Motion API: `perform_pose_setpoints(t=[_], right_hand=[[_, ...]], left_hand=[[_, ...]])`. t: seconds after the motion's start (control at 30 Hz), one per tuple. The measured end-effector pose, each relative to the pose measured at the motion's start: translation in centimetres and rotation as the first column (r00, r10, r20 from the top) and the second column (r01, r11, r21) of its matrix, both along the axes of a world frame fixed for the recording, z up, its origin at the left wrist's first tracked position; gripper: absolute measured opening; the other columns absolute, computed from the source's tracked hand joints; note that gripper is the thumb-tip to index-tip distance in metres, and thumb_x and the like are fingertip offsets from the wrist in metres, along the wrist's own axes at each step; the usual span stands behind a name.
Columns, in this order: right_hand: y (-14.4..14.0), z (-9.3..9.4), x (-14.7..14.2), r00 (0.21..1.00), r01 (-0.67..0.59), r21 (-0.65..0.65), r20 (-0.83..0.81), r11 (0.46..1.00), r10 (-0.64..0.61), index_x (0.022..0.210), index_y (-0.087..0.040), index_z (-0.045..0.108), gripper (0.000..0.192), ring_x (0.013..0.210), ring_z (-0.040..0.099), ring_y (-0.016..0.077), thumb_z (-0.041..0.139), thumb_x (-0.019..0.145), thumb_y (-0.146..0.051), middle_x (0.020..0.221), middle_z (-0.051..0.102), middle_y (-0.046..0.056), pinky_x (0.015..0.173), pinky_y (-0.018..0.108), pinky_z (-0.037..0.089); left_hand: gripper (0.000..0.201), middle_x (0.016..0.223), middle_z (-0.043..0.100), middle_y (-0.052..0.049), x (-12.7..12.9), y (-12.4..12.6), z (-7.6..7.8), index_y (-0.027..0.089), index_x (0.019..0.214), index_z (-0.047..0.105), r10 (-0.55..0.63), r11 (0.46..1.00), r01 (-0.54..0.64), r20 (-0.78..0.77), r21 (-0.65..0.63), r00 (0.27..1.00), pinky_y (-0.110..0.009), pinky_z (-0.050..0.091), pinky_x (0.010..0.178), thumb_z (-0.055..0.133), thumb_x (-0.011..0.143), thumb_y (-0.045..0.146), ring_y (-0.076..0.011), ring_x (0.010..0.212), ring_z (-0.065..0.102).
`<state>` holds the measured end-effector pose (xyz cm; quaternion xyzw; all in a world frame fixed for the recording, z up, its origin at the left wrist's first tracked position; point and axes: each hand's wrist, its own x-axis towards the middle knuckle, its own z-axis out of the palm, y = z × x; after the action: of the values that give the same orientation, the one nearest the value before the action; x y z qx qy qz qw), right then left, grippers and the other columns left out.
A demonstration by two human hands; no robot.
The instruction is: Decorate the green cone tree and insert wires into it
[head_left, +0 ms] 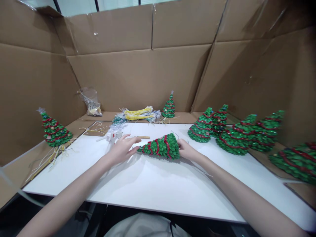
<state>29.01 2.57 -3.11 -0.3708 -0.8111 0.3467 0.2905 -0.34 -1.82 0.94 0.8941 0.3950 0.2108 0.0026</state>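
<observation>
A small green Christmas tree (pixel 160 147) with red garland lies on its side above the white board, its tip pointing left. My right hand (pixel 186 149) grips it at the base, with the fingertips partly hidden behind the bottom rim. At the tip, my left hand (pixel 123 148) has thumb and fingers apart; whether the thumb touches the tip I cannot tell. A white hot glue gun (pixel 114 135) rests just beyond my left hand. Behind the held tree lies a thin brown stick (pixel 143 137). Thin pale wires trail near my right wrist.
Several trees, such as the nearest upright one (pixel 201 126), stand along the right side. Another tree (pixel 56 130) is at left with loose wires, and one (pixel 169 106) at the back. Wire bundles (pixel 138 114) and a plastic bag (pixel 92 102) sit before cardboard walls (pixel 138 79).
</observation>
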Motion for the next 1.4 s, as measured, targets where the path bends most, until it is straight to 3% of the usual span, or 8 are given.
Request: perform_pose_setpoints(t=[0.1, 0.23, 0.47, 0.6, 0.83, 1.03, 1.13, 1.4], right_hand=[[-0.1, 0.0, 0.0, 1.000, -0.006, 0.005, -0.004, 1.000, 0.006, 0.069, -0.012, 0.062, 0.016, 0.063, 0.056, 0.0174, 0.050, 0.067, -0.022, 0.065, 0.063, 0.000, 0.057, 0.024, 0.042], [-0.1, -0.1, -0.1, 0.998, -0.032, -0.029, -0.053, 0.999, 0.031, 0.071, -0.012, 0.062, 0.015, 0.063, 0.056, 0.0167, 0.050, 0.066, -0.020, 0.067, 0.063, 0.000, 0.058, 0.024, 0.043], [-0.1, 0.1, -0.2, 0.998, -0.030, -0.055, -0.054, 0.998, 0.027, 0.067, -0.012, 0.060, 0.014, 0.061, 0.055, 0.0171, 0.051, 0.066, -0.023, 0.062, 0.062, 0.000, 0.057, 0.025, 0.042], [-0.1, 0.1, -0.1, 0.997, -0.031, -0.061, -0.065, 0.998, 0.027, 0.069, -0.012, 0.060, 0.015, 0.062, 0.055, 0.0169, 0.051, 0.066, -0.023, 0.064, 0.062, 0.000, 0.057, 0.025, 0.042], [0.0, -0.1, -0.1, 0.998, -0.011, -0.048, -0.063, 0.999, 0.008, 0.065, -0.012, 0.060, 0.013, 0.060, 0.054, 0.0162, 0.051, 0.065, -0.022, 0.063, 0.061, 0.000, 0.055, 0.025, 0.041], [-0.1, 0.0, 0.0, 0.998, -0.005, -0.051, -0.056, 0.999, 0.002, 0.069, -0.012, 0.063, 0.015, 0.063, 0.056, 0.0179, 0.052, 0.065, -0.021, 0.066, 0.064, 0.000, 0.057, 0.026, 0.043], [-0.1, 0.1, -0.1, 0.998, -0.018, -0.055, -0.055, 0.998, 0.015, 0.072, -0.012, 0.065, 0.017, 0.064, 0.057, 0.0185, 0.053, 0.066, -0.022, 0.068, 0.065, 0.001, 0.058, 0.026, 0.044], [-0.1, 0.0, -0.1, 0.994, -0.053, -0.092, -0.101, 0.994, 0.044, 0.082, -0.011, 0.068, 0.024, 0.069, 0.059, 0.0195, 0.052, 0.067, -0.020, 0.076, 0.069, 0.002, 0.062, 0.027, 0.046]], left_hand=[[0.024, 0.110, 0.062, -0.003, -0.4, -1.8, 1.6, 0.022, 0.111, 0.049, 0.061, 0.996, -0.060, -0.021, 0.062, 0.998, -0.039, 0.038, 0.095, 0.041, 0.089, 0.027, -0.0184, 0.100, 0.056], [0.021, 0.098, 0.064, -0.002, -2.1, -5.6, 2.7, 0.023, 0.106, 0.053, 0.087, 0.996, -0.087, -0.009, -0.019, 0.996, -0.027, 0.043, 0.078, 0.043, 0.089, 0.029, -0.0150, 0.087, 0.058], [0.031, 0.066, 0.058, 0.001, -7.8, -9.1, 1.3, 0.019, 0.074, 0.055, 0.446, 0.886, -0.442, -0.007, -0.143, 0.895, -0.020, 0.036, 0.054, 0.041, 0.087, 0.042, -0.0113, 0.058, 0.050], [0.031, 0.069, 0.058, 0.002, -9.7, -7.9, -0.1, 0.021, 0.085, 0.057, 0.563, 0.817, -0.557, -0.008, -0.147, 0.827, -0.022, 0.037, 0.058, 0.040, 0.086, 0.046, -0.0130, 0.062, 0.051], [0.042, 0.100, 0.057, -0.004, -8.9, -4.1, -1.4, 0.019, 0.109, 0.053, 0.501, 0.851, -0.479, 0.058, -0.217, 0.864, -0.025, 0.041, 0.069, 0.036, 0.086, 0.050, -0.0162, 0.080, 0.053], [0.046, 0.081, 0.057, -0.005, -8.4, -1.4, -1.7, 0.013, 0.083, 0.058, 0.514, 0.831, -0.495, 0.011, -0.253, 0.858, -0.028, 0.039, 0.064, 0.043, 0.079, 0.057, -0.0190, 0.073, 0.052], [0.050, 0.084, 0.061, -0.006, -8.5, -0.3, -2.3, 0.013, 0.089, 0.059, 0.549, 0.798, -0.480, 0.111, -0.364, 0.829, -0.029, 0.042, 0.066, 0.042, 0.079, 0.058, -0.0208, 0.075, 0.055], [0.042, 0.105, 0.061, -0.008, -7.8, -2.9, -0.7, 0.016, 0.105, 0.057, 0.389, 0.878, -0.277, 0.246, -0.391, 0.888, -0.030, 0.043, 0.081, 0.040, 0.085, 0.048, -0.0217, 0.092, 0.056]])
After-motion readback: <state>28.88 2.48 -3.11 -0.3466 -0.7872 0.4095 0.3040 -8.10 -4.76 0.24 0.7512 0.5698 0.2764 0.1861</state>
